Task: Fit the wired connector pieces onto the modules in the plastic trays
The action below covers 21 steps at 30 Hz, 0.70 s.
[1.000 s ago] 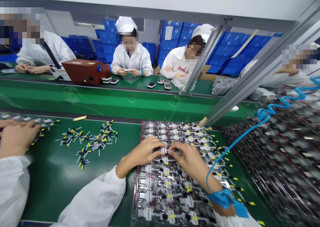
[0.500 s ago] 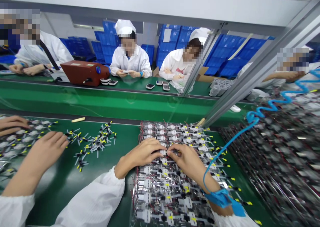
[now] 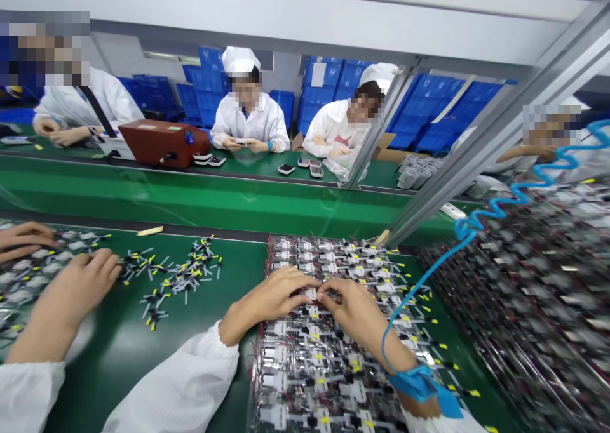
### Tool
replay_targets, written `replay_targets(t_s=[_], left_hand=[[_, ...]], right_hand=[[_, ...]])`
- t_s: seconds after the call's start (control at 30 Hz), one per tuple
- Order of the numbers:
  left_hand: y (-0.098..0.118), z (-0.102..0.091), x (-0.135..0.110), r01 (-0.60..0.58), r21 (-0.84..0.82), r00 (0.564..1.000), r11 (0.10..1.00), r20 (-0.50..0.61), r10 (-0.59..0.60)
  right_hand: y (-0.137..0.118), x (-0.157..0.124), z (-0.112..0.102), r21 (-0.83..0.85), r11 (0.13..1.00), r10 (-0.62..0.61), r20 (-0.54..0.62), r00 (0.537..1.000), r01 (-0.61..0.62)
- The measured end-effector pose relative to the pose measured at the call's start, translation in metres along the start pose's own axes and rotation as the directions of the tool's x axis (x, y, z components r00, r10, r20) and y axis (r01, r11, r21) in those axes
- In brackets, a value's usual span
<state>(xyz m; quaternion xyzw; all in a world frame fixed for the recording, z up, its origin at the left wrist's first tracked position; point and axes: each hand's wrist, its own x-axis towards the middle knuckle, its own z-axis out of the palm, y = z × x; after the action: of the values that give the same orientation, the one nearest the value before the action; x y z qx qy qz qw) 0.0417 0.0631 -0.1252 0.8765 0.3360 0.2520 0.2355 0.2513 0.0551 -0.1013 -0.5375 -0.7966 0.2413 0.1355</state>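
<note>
Over a clear tray (image 3: 263, 398) filled with rows of small electronic assemblies, my two hands meet near the middle. My left hand (image 3: 276, 292) comes in from the left, thumb and forefinger closed at a small white part (image 3: 312, 294). From the other side, my right hand (image 3: 355, 306) pinches at the same part, its other fingers curled. The assemblies have white blocks, thin red wires and grey sleeves with yellow tips. A blue wrist strap (image 3: 414, 382) with a coiled cord circles my right wrist. The fingertips hide part of what they grip.
Stacked trays (image 3: 538, 299) of assemblies rise at the right. Loose yellow-tipped pieces (image 3: 185, 271) lie on the green table (image 3: 190, 350). At the left, a co-worker's hands (image 3: 71, 293) reach over another tray. A metal post (image 3: 457, 147) slants at the right. Other workers sit beyond the green divider.
My hands stay at the same spot in the tray, with slight finger movement. The co-worker's near hand has shifted a little to the left.
</note>
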Motion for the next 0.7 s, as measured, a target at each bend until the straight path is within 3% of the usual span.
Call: replay_targets(t_s=[0.3, 0.57, 0.7], left_hand=[[0.004, -0.007, -0.007, 0.063, 0.018, 0.998, 0.998, -0.002, -0.063], [0.009, -0.01, -0.007, 0.055, 0.147, 0.998, 0.988, 0.006, -0.056], [0.01, -0.009, -0.009, 0.046, 0.174, 0.998, 0.984, 0.031, -0.052]], right_hand=[[0.005, -0.018, -0.011, -0.167, 0.986, -0.043, -0.134, 0.99, 0.02], [0.017, -0.013, -0.006, -0.16, 0.987, -0.034, -0.071, 0.997, 0.023], [0.001, -0.018, -0.028, -0.06, 0.996, -0.07, -0.185, 0.98, 0.06]])
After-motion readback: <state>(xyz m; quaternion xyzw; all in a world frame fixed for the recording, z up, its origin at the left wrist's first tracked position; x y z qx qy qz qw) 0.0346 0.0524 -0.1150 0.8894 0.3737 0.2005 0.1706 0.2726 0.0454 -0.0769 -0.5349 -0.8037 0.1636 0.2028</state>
